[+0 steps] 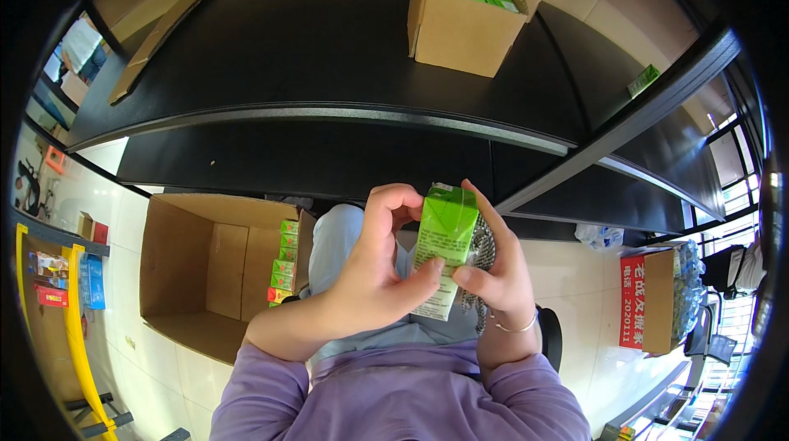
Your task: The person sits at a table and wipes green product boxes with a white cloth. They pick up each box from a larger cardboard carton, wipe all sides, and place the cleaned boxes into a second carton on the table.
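Note:
A green and white drink carton (446,231) is held up in front of my lap between both hands, its green top toward me. My left hand (393,248) grips its left side, thumb across the printed white panel and fingers curled at the upper left edge. On the other side my right hand (503,272) holds it, thumb at the lower right and a finger along the right edge. Behind the carton, by my right hand, hangs a silver beaded chain (481,252). To my left, a large open cardboard box (185,264) has several small green cartons (285,264) along its right side.
Ahead is a black shelf unit (312,46) with a lower level (329,153). On the shelf stand a cardboard box (464,34) of green cartons and a cardboard piece (160,42). A red-sided box (645,301) sits right; a yellow-framed rack (78,334) stands left.

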`<state>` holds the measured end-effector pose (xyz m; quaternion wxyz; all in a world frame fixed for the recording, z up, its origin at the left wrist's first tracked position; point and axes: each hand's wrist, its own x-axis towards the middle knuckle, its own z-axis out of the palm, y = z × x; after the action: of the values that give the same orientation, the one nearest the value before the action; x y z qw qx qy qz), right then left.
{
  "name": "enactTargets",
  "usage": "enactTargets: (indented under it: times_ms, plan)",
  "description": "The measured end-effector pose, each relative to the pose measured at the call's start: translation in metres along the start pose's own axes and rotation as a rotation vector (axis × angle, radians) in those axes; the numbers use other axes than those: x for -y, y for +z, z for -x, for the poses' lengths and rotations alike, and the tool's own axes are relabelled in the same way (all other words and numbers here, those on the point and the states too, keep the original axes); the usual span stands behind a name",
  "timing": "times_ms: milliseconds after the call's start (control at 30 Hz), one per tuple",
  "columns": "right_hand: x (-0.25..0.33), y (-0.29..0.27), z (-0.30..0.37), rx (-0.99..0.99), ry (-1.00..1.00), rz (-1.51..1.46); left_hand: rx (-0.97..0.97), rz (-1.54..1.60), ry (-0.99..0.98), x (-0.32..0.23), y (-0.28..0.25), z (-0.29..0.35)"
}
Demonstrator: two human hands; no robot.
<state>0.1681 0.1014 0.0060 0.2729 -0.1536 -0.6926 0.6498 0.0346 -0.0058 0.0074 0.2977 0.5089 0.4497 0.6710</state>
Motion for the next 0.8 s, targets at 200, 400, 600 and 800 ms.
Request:
enactTargets:
  times_ms: [200,400,600,800]
  plan:
    - [-0.002,0.001,0.000,0.027,0.045,-0.099,-0.022,-0.072,-0.004,0.002,0.000,0.001]
    - [-0.002,0.003,0.000,0.020,0.080,-0.127,-0.038,-0.107,-0.027,0.005,0.000,-0.001]
    - [-0.006,0.006,-0.001,-0.015,0.030,-0.032,-0.164,-0.043,-0.067,0.008,0.004,-0.004]
    - [-0.007,0.007,0.000,-0.057,0.037,0.046,-0.156,-0.080,-0.017,0.014,0.001,-0.007]
